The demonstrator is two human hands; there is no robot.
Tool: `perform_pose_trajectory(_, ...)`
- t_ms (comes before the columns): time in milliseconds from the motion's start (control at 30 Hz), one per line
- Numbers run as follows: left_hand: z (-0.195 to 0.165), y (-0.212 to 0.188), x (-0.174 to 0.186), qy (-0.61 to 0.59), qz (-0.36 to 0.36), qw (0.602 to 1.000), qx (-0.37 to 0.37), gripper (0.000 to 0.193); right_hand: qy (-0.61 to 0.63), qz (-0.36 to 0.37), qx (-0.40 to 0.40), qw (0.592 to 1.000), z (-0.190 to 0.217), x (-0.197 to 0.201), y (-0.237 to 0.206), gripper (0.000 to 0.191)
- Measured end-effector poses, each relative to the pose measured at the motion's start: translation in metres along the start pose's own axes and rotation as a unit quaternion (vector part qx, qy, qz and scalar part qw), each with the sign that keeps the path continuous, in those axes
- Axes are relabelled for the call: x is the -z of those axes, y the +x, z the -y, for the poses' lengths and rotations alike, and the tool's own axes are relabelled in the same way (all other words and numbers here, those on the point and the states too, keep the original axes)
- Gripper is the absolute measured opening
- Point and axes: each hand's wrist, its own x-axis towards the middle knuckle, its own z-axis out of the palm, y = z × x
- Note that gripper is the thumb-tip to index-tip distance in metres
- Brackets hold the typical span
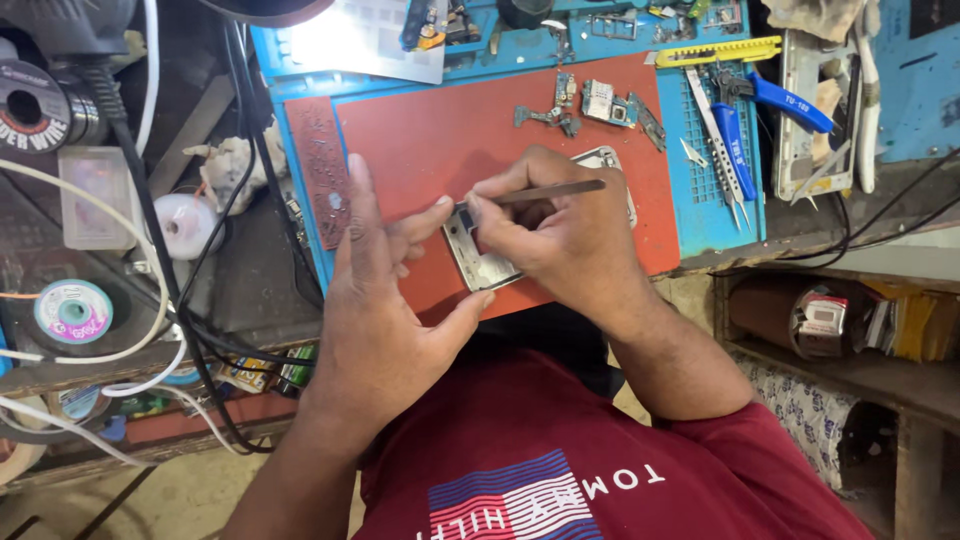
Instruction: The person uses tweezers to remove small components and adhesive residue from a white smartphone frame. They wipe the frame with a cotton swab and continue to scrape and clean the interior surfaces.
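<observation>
An opened phone frame [480, 262], silver with its insides showing, lies on a red work mat [430, 140]. My left hand [375, 300] steadies the frame's near-left end between thumb and fingers. My right hand [560, 235] covers most of the frame and grips a thin metal tool [550, 190], held like a pen, its tip down at the frame's left part. Small circuit boards and metal parts [590, 105] lie loose at the mat's far edge.
A blue mat [700, 190] under the red one carries tweezers [720, 150], blue-handled cutters [785, 100] and a yellow tool. Solder spools [72, 310], black and white cables [160, 270] and a small bottle crowd the left. A shelf with packets is at the right.
</observation>
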Motion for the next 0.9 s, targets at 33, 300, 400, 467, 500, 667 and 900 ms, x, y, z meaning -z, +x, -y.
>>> perform_pose_trajectory(33, 0.000, 0.000, 0.000, -0.008, 0.002, 1.000, 0.005, 0.131, 0.017, 0.000, 0.004, 1.000, 0.001, 0.000, 0.000, 0.010)
perform_pose_trajectory(300, 0.001, 0.002, 0.005, 0.006, -0.005, 0.999, -0.031, 0.129, -0.008, -0.020, 0.018, 1.000, 0.008, -0.003, 0.002, 0.008)
perform_pose_trajectory(400, 0.000, 0.002, 0.004, 0.000, -0.003, 1.000, -0.022, 0.129, -0.054, -0.017, 0.013, 0.998, 0.006, -0.001, 0.002, 0.009)
perform_pose_trajectory(467, 0.000, 0.003, 0.004, -0.001, 0.002, 1.000, -0.008, 0.130, 0.007, -0.026, -0.006, 1.000, 0.002, 0.003, 0.001, 0.008)
perform_pose_trajectory(500, 0.001, 0.004, 0.003, -0.002, 0.006, 1.000, -0.007, 0.130, 0.037, -0.031, -0.013, 0.999, 0.000, 0.005, 0.001, 0.008)
perform_pose_trajectory(667, 0.002, 0.003, 0.005, -0.001, 0.001, 1.000, -0.028, 0.129, 0.037, -0.037, 0.037, 0.998, -0.008, 0.011, 0.002, 0.011)
perform_pose_trajectory(900, 0.007, 0.003, 0.005, -0.041, 0.000, 0.999, -0.001, 0.137, 0.016, -0.010, 0.040, 0.999, -0.004, 0.001, 0.000, 0.008)
